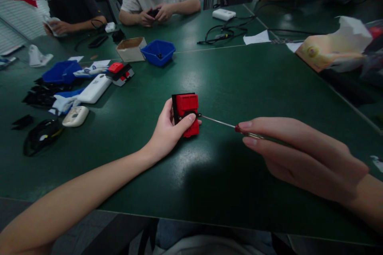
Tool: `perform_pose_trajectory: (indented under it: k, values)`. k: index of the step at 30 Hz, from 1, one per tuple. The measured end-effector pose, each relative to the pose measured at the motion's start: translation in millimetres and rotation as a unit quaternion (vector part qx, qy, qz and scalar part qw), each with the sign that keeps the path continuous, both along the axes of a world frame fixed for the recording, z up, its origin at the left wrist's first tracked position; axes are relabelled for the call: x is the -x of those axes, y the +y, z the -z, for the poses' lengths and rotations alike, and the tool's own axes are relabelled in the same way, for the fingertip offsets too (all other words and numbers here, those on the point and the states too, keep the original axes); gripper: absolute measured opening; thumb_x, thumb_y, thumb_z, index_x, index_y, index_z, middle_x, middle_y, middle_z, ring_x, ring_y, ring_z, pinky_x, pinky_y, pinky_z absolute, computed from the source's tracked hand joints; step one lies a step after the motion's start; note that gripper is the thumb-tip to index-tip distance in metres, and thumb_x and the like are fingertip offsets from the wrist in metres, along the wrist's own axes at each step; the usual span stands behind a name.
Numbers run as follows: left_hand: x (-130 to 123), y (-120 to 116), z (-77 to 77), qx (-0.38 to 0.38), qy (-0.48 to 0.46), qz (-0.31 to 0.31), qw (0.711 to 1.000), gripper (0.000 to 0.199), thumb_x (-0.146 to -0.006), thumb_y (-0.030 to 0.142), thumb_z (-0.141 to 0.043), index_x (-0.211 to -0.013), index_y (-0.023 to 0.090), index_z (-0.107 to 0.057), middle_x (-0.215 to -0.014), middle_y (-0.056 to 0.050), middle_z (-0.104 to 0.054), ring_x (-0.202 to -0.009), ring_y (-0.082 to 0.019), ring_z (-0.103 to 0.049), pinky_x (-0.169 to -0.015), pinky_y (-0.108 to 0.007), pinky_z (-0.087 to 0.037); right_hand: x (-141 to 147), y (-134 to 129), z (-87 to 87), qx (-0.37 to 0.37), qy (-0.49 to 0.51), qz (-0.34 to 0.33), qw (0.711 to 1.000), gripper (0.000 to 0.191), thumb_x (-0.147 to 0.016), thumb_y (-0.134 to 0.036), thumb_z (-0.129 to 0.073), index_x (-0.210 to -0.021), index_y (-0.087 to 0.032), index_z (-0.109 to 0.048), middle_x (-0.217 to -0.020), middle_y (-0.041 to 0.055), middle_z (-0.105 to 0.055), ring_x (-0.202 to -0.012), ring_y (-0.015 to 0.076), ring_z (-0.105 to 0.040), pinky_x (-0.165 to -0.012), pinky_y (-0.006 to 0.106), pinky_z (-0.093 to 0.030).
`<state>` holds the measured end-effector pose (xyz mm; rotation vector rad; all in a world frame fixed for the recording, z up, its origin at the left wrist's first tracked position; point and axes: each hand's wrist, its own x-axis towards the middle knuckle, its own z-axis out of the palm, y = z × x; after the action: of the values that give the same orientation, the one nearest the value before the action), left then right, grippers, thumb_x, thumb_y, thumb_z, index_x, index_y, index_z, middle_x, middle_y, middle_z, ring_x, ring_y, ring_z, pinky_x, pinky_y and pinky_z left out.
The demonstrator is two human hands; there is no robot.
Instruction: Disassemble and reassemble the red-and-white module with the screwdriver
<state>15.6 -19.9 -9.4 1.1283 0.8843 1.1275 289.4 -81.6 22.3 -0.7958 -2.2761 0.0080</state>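
Note:
My left hand [166,133] is closed around a small red and black plastic toy vehicle part [187,104], with the thumb pressed across its middle. The red piece stands above the green table [221,83], near the centre of the view. In my right hand [302,151] is a slim screwdriver [220,121] with a red collar and a thin metal shaft. Its tip meets a small black tab on the right side of the red part. The fingers of my right hand cover most of the handle.
A similar red, black and grey piece [119,72] lies left, near a white phone-shaped box [95,88], gloves [64,101] and a blue bin [62,71]. Behind are another blue bin [158,52], a cardboard box [131,49] and cables [223,34]. Several people sit across the table.

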Motion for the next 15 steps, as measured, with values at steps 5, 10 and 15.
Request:
perform_pose_trajectory:
  k: [5, 10, 15]
  values:
    - [0.8, 0.3, 1.5, -0.004, 0.011, 0.001, 1.0, 0.051, -0.086, 0.037, -0.084, -0.123, 0.021, -0.052, -0.119, -0.007, -0.068, -0.093, -0.021, -0.077, -0.085, -0.038, -0.067, -2.0, 5.9, -7.1, -0.038, -0.047, -0.035, 0.998, 0.042, -0.098, -0.004, -0.057, -0.133, -0.024, -0.066, -0.136, 0.0086, -0.071, -0.119, 0.0258, -0.072, -0.104, 0.042, -0.06]
    - [0.7, -0.1, 1.1, -0.013, 0.017, 0.002, 1.0, 0.052, -0.085, 0.037, -0.084, -0.122, 0.021, -0.052, -0.119, -0.007, -0.068, -0.093, -0.021, -0.077, -0.083, -0.037, -0.067, -0.1, 14.0, -10.1, -0.09, -0.059, -0.039, 0.993, 0.034, -0.098, -0.007, -0.059, -0.129, -0.021, -0.065, -0.127, 0.0095, -0.075, -0.108, 0.0241, -0.073, -0.093, 0.043, -0.061]
    - [0.3, -0.3, 0.5, -0.015, 0.021, 0.009, 1.0, 0.05, -0.086, 0.037, -0.083, -0.121, 0.02, -0.052, -0.118, -0.007, -0.068, -0.092, -0.02, -0.077, -0.082, -0.035, -0.067, 6.6, 24.6, -10.1, -0.134, -0.082, -0.028, 0.987, 0.023, -0.101, -0.013, -0.057, -0.123, -0.013, -0.065, -0.096, 0.0098, -0.076, -0.079, 0.0227, -0.071, -0.073, 0.04, -0.057]
